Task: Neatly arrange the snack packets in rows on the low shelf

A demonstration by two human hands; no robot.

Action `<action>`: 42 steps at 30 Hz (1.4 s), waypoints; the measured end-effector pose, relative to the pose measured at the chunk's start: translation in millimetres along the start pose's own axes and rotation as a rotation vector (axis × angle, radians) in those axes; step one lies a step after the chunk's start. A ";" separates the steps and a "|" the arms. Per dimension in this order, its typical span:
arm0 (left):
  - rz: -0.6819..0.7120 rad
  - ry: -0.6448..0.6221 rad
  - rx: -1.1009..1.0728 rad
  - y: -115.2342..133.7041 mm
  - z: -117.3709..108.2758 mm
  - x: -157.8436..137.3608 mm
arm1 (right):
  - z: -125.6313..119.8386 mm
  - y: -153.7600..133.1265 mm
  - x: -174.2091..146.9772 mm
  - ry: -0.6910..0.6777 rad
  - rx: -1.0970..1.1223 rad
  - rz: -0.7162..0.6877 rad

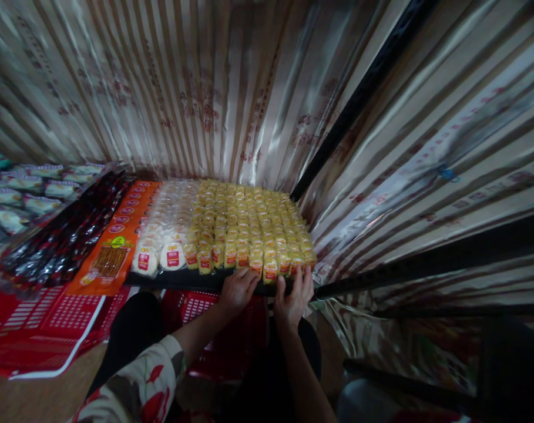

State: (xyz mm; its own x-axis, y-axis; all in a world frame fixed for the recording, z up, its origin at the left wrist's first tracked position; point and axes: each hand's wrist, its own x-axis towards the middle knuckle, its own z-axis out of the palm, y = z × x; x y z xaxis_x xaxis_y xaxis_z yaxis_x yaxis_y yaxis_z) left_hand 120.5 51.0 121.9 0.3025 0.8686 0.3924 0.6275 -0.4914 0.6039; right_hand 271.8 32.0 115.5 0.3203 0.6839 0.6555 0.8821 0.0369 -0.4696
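Rows of small yellow wrapped snack packs point(249, 223) with red labels stand packed together at the right end of a black shelf point(178, 279). At the front edge of these rows, my left hand point(239, 289) has its fingers bent against the front packs; what lies under the fingertips is hidden. A little to the right, my right hand point(294, 298) has its fingers spread, the tips touching the front packs near the corner. One yellow pack point(270, 270) shows between the two hands. Round white wrapped crackers point(173, 256) stand in rows left of the yellow packs.
Left along the shelf lie an orange snack bag point(106, 258), dark red wrapped items point(64, 235) and several white packs point(42, 202). Red plastic baskets point(50, 329) sit below. A striped foil curtain point(182, 88) hangs behind, with a black post point(337, 129) at the shelf's right corner.
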 end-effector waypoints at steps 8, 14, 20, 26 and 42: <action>0.048 0.064 0.067 -2.2 -1.6 -3.3 | 33.1 0.2 20.3 0.116 0.042 0.178; 0.068 0.019 -0.033 -2.6 -2.0 4.9 | 54.9 -1.9 39.1 0.197 0.058 0.355; 0.092 0.018 -0.105 -3.7 -1.9 10.6 | 70.2 -6.9 38.4 0.241 0.013 0.328; 0.097 0.010 -0.092 -5.6 -0.9 8.4 | 75.6 0.4 36.4 0.324 0.011 0.325; 0.166 0.080 -0.026 -7.2 -5.5 -1.3 | 75.4 3.6 31.3 0.324 -0.014 0.242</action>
State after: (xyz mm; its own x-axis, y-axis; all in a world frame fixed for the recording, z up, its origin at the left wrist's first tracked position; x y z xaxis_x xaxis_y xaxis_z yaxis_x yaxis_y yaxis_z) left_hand 111.6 53.1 120.9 0.3414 0.7681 0.5418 0.5544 -0.6300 0.5438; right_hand 258.9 108.5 89.8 0.6092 0.4068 0.6807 0.7721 -0.1087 -0.6261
